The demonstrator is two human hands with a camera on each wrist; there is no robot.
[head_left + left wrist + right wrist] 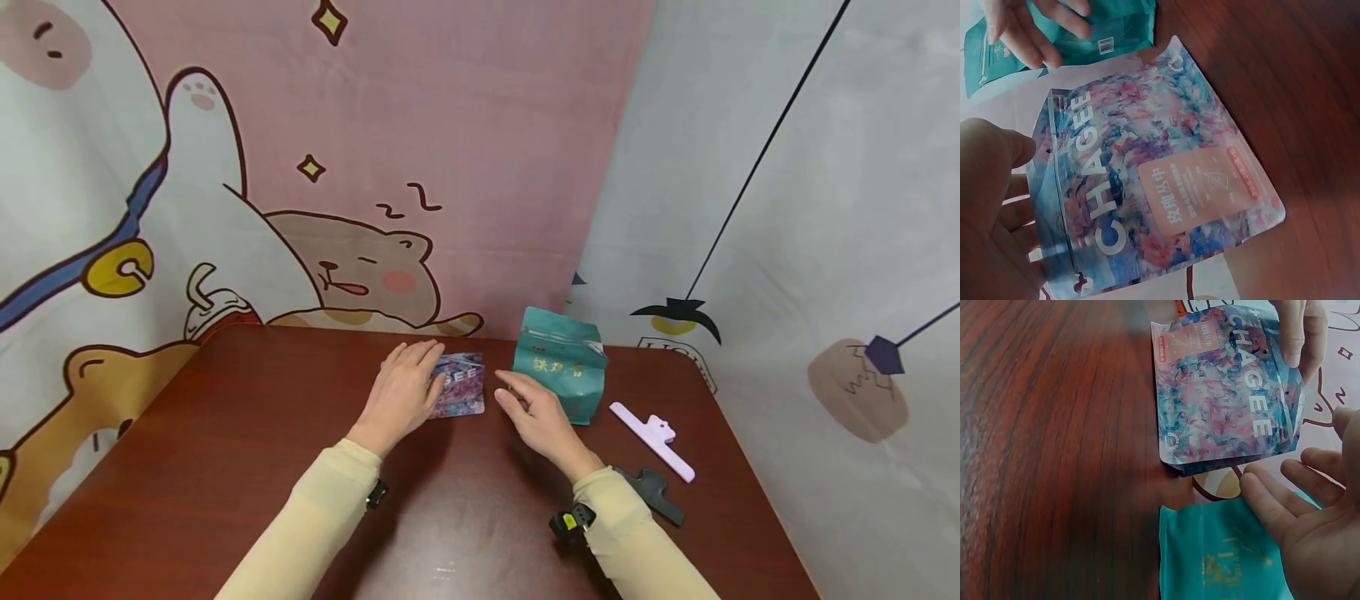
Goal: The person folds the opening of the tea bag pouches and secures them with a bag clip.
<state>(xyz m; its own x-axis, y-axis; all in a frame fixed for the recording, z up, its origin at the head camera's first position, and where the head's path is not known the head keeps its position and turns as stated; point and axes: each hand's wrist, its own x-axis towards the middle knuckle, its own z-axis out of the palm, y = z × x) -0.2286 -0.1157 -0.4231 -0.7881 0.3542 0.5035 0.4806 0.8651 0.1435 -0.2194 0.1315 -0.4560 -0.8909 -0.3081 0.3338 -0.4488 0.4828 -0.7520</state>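
Observation:
A blue-and-pink patterned CHAGEE pouch stands on the table, its printed front well seen in both wrist views. My left hand is at its upper left, thumb on the near side and fingers reaching behind the top edge. In the left wrist view, the thumb looks apart from the pouch. To the right stands a teal pouch with gold lettering. My right hand is in front of its left part, fingers loosely bent and holding nothing; whether they touch it I cannot tell.
A lilac bag clip lies on the brown table to the right of the teal pouch. Nearer, a black clip lies partly behind the right sleeve. A cartoon-printed cloth hangs behind the table.

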